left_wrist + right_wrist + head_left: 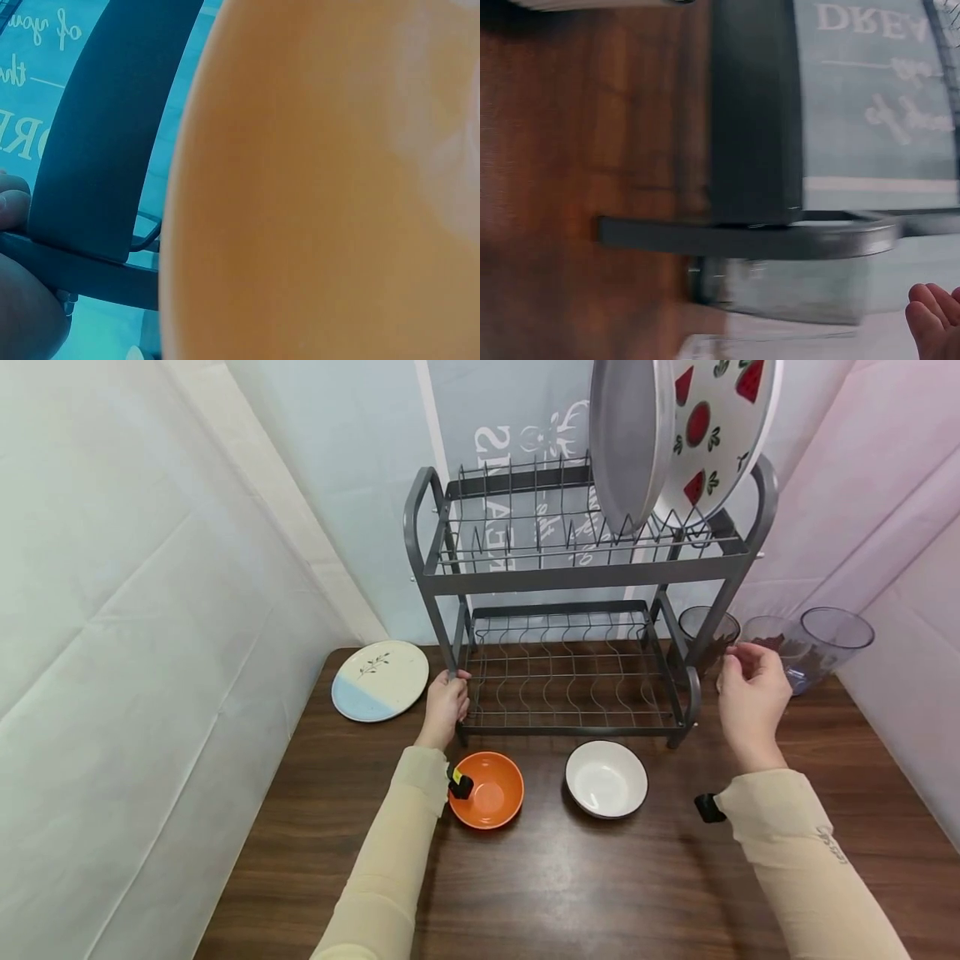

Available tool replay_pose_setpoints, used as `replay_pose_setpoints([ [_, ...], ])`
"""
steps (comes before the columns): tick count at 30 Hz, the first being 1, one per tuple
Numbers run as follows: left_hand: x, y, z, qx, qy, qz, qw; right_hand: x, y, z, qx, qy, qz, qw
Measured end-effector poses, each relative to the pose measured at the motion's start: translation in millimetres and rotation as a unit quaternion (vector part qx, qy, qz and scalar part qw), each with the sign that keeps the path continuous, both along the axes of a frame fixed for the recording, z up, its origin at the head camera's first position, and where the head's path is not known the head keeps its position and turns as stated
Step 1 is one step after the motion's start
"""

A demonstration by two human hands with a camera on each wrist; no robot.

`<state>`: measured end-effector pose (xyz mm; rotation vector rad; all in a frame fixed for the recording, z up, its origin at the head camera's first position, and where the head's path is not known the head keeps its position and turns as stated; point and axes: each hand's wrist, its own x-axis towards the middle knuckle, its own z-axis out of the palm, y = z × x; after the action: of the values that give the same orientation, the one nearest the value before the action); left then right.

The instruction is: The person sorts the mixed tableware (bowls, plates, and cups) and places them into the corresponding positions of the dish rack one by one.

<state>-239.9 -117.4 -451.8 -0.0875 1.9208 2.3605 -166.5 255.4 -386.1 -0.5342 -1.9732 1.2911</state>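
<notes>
A two-tier dark metal dish rack (585, 578) stands at the back of the table. My left hand (446, 703) grips its left front upright near the lower tier; part of that hand (22, 307) also shows at the edge of the left wrist view. To the right of the rack, my right hand (756, 693) is raised with loosely bent fingers and nothing visible in it. Its fingers (932, 319) appear at the lower right of the right wrist view. An orange bowl (498, 793) sits just below my left wrist and fills much of that wrist view (322, 180).
A white bowl (606, 779) rests before the rack. On the left lies a cream-and-blue plate (390, 681). A grey plate (626, 443) and a watermelon-patterned plate (720, 427) stand in the upper tier's right end. Behind my right hand are drinking glasses (836, 639).
</notes>
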Motion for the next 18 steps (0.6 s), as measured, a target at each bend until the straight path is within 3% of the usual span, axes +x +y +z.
replay_pose_setpoints([
  [7, -4.8, 1.0, -3.1, -0.003, 0.006, -0.004, 1.0, -13.3, 22, -34.4, -0.067, -0.062, 0.016, 0.9957],
  [12, -5.9, 0.1, -4.5, -0.005, 0.005, 0.0, 1.0, -19.1, 27, -51.0, -0.063, -0.104, 0.023, 0.9923],
  [18, -4.6, -1.2, -5.4, -0.011, -0.005, 0.007, 0.9999, -22.1, 26, -59.1, -0.043, -0.134, 0.025, 0.9898],
])
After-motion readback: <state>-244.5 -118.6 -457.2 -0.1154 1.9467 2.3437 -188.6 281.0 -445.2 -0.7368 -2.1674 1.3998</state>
